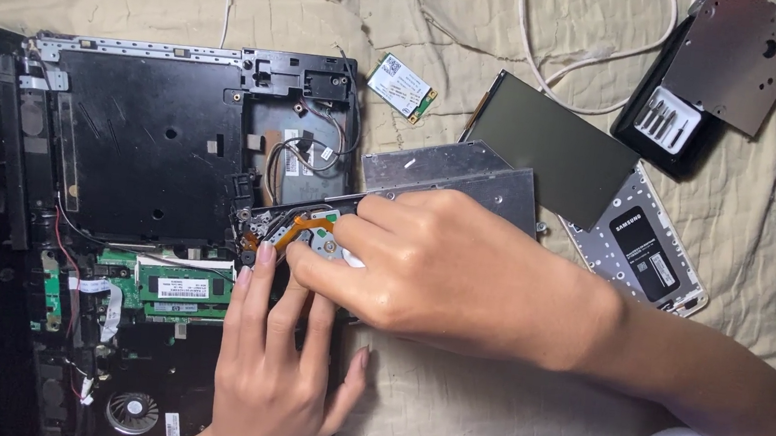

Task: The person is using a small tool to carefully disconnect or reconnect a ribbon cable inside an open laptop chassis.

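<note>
Beige cloth (501, 426); black case (657, 122) holds screwdriver bits (667, 121).

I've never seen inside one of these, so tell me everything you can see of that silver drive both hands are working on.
The silver drive is a flat, thin box of dull grey metal, lying tilted across the edge of the opened laptop and the beige cloth. Its near end is uncovered, showing small metal parts and an orange ribbon cable. The right hand lies over it, fingertips pinching at that open end; the left hand reaches up from below, fingers touching the same spot. Its underside is hidden.
</note>
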